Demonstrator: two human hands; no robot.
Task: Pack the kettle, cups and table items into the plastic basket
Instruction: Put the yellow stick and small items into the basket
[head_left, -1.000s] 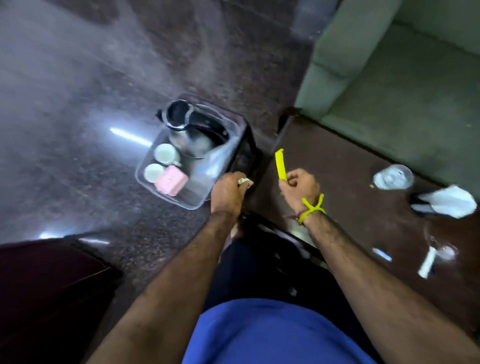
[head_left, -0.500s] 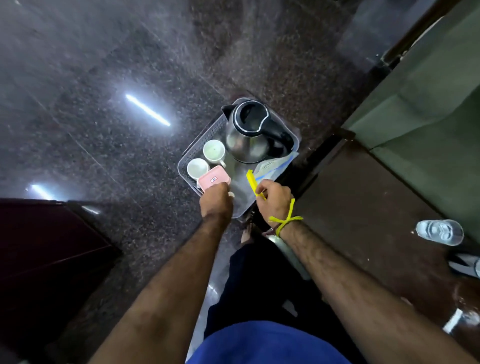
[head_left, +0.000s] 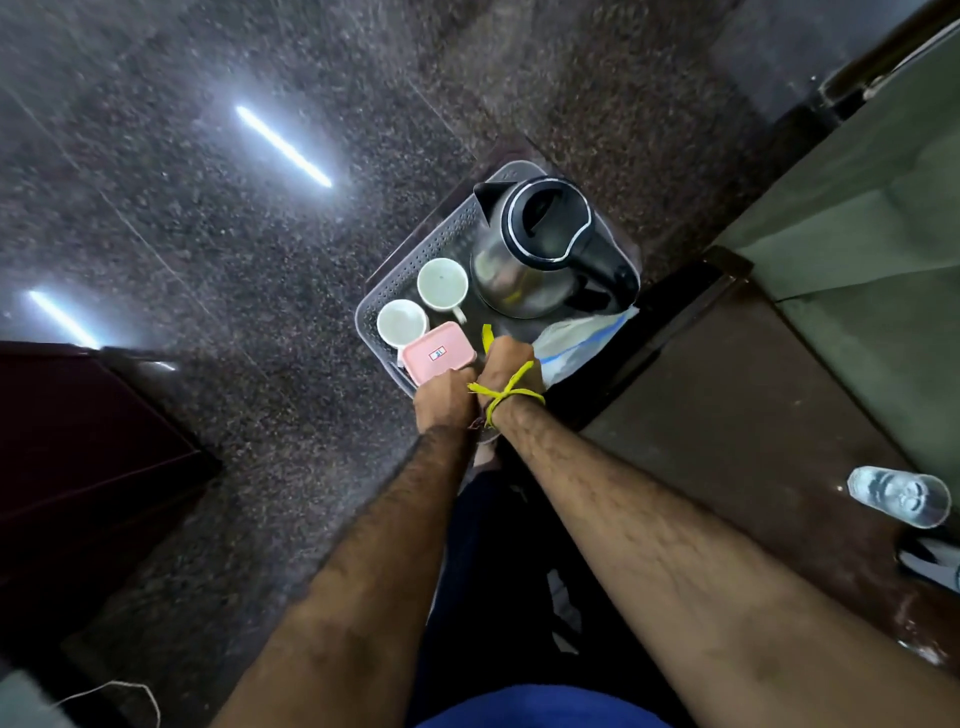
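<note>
A clear plastic basket (head_left: 415, 270) stands on the dark stone floor. Inside it are a steel kettle with a black lid (head_left: 524, 260), two white cups (head_left: 442, 285) (head_left: 401, 322), a pink lidded box (head_left: 439, 355) and a plastic bag (head_left: 576, 338). My right hand (head_left: 511, 371), a yellow thread round its wrist, grips a yellow stick (head_left: 487, 335) over the basket's near end. My left hand (head_left: 444, 397) is right beside it, fingers curled down at the near rim against the pink box. What those fingers hold is hidden.
A dark brown table (head_left: 727, 415) stands to the right with a clear glass (head_left: 898, 496) and a white item (head_left: 935, 566) at its right end. Behind it is a green sofa (head_left: 857, 234). A dark cabinet (head_left: 78, 467) sits at the left.
Both hands have moved from the table edge to the basket's near end and come together. The yellow stick has dropped lower into the basket. The view has swung left toward the basket.
</note>
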